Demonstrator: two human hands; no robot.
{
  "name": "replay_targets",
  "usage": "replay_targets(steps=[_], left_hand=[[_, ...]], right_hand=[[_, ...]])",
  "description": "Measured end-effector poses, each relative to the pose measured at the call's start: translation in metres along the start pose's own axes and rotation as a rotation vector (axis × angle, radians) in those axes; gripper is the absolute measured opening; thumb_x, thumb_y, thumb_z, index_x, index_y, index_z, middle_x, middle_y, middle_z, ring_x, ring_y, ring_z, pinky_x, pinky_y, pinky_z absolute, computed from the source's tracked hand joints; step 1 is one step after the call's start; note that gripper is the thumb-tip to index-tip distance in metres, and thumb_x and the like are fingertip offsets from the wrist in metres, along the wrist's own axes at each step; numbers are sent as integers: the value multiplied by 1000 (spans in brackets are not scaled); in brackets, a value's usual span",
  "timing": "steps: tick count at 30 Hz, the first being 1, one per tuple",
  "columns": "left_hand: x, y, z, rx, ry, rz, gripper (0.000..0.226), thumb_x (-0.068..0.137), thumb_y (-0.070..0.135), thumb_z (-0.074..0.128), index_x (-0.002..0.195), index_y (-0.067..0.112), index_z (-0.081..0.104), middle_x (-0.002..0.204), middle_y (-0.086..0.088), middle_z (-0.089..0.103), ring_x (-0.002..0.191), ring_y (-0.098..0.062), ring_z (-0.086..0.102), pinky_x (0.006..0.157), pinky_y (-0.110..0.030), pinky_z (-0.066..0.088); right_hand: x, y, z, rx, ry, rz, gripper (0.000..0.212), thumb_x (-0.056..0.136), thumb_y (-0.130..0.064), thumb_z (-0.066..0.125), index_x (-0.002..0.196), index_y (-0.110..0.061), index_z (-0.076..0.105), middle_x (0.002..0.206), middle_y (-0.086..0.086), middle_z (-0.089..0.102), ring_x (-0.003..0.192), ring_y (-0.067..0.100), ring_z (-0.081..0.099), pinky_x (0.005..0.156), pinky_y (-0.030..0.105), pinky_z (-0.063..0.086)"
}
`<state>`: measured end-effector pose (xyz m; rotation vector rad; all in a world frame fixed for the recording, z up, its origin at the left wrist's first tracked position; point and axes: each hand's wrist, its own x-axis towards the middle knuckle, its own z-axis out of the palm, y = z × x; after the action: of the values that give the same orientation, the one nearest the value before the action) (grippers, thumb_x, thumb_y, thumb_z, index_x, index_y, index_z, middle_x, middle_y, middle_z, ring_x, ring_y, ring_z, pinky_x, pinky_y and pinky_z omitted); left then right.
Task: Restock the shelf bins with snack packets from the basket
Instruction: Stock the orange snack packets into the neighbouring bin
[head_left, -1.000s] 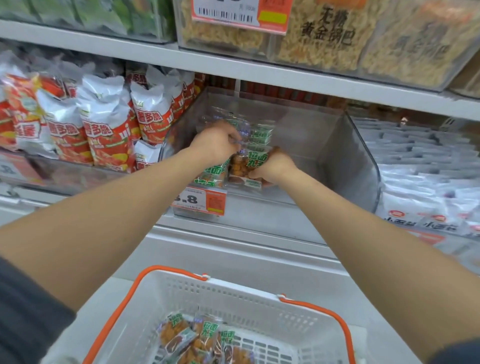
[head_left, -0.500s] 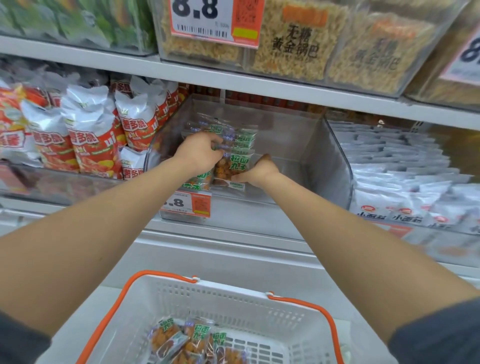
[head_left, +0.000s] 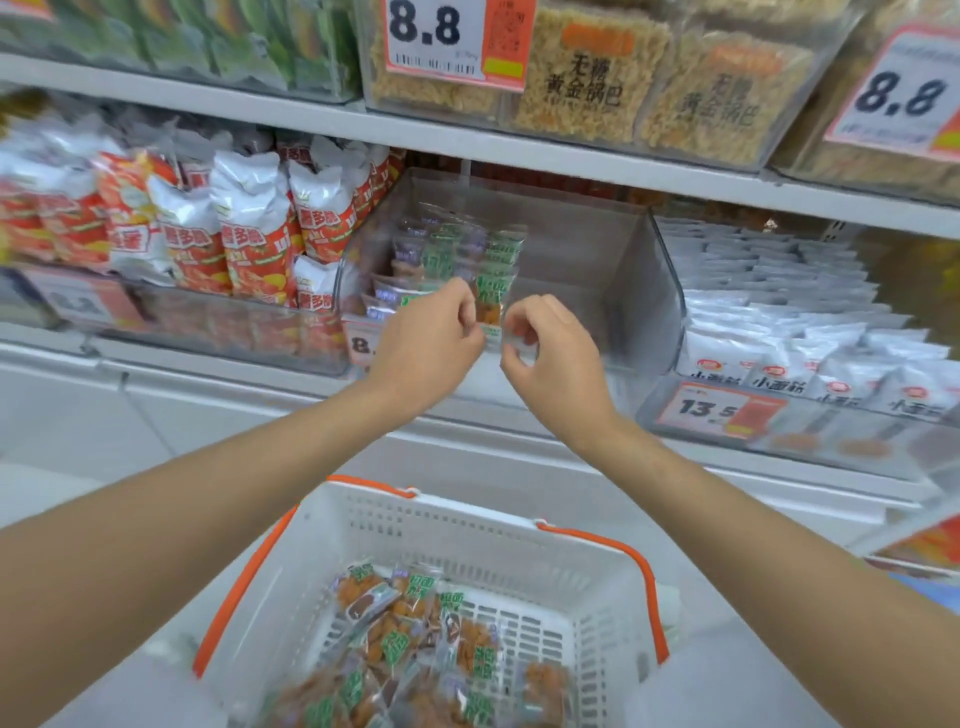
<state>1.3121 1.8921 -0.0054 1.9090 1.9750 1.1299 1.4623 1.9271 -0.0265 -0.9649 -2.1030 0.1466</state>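
Snack packets (head_left: 415, 639) with green labels and orange contents lie heaped in the white basket (head_left: 467, 530) at the bottom of my feed, between its two orange handles (head_left: 241, 587). More of the same stand as an upright row (head_left: 447, 249) in the left part of the clear bin (head_left: 582, 244) on the middle shelf; the bin's right part shows only bare plastic.

Both arms reach over the basket towards that bin. The left hand (head_left: 426, 343) and right hand (head_left: 556, 358) hang close together at the bin's front, fingers curled, thumbs towards each other. The front packet (head_left: 491, 301) shows in the gap between them, its lower edge right at their fingertips. From here I cannot tell whether either hand pinches that edge or merely sits in front of it.

The left hand covers most of the bin's price tag (head_left: 358, 340), and both hands hide the middle of its front wall. Left of the bin stand red-and-white crisp bags (head_left: 249, 228), packed close. To the right lie rows of white packets (head_left: 779, 322) above a 13.5 tag (head_left: 711, 410). On the shelf above, tubs of golden crisps (head_left: 587, 78) sit beside an 8.8 tag (head_left: 436, 36).
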Motion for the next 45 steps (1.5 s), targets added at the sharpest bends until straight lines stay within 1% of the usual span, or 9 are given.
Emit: replay_targets(steps=[6,11,20,23,28,32,39,43,45], left_hand=[[-71,-48,15,15,-281,-152,10,83,19,59,82,25,51,71,6,57,70,-20,57,68,-39,50],[-110,-94,34,86,-544,-250,3,88,19,59,89,22,59,79,9,62,73,-16,62,67,-33,53],[-137,-110,71,368,-949,-164,15,92,28,53,107,28,57,103,8,64,83,-16,66,78,-36,55],[-147,-107,81,382,-1020,-147,18,93,29,53,110,26,57,103,7,64,89,-15,63,80,-35,53],[-159,-98,87,390,-1092,-120,18,94,28,51,111,24,58,106,4,61,94,-16,57,78,-31,49],[-163,-98,83,390,-1116,-143,23,95,30,52,116,24,58,112,4,59,97,-17,56,82,-31,49],[-161,-99,79,381,-1096,-172,18,95,27,51,111,24,59,106,4,61,96,-18,58,85,-36,52],[-160,-99,81,387,-1104,-158,20,94,27,53,113,23,58,108,3,59,94,-17,54,81,-32,49],[-158,-101,82,403,-1111,-148,24,94,27,54,118,23,57,112,3,59,95,-17,54,80,-32,48]], right_hand=[[-81,6,26,75,-226,117,16,78,-7,63,89,-18,59,80,-11,49,68,11,49,66,31,44],[-133,29,59,-87,-690,173,15,88,-12,54,100,-16,61,94,-4,57,82,19,54,70,31,43],[-241,58,110,-379,-1399,262,31,91,-7,56,122,-9,57,118,9,60,106,27,59,85,37,51],[-288,69,128,-431,-1434,351,50,88,5,51,136,-8,48,130,14,54,118,28,54,92,38,49],[-346,90,138,-567,-1476,498,74,93,0,47,154,-25,13,159,16,11,147,39,14,108,57,35],[-368,105,134,-609,-1447,440,72,81,2,51,144,-25,27,137,12,46,124,32,47,88,51,50],[-368,98,138,-498,-1401,424,47,92,-1,51,134,-15,37,121,10,57,102,27,62,81,37,53],[-337,85,145,-207,-1404,738,53,96,-26,53,142,-11,32,125,8,60,103,21,61,87,32,52],[-307,81,143,-54,-1461,842,51,95,-43,52,130,-6,51,108,8,66,89,18,63,85,33,52]])
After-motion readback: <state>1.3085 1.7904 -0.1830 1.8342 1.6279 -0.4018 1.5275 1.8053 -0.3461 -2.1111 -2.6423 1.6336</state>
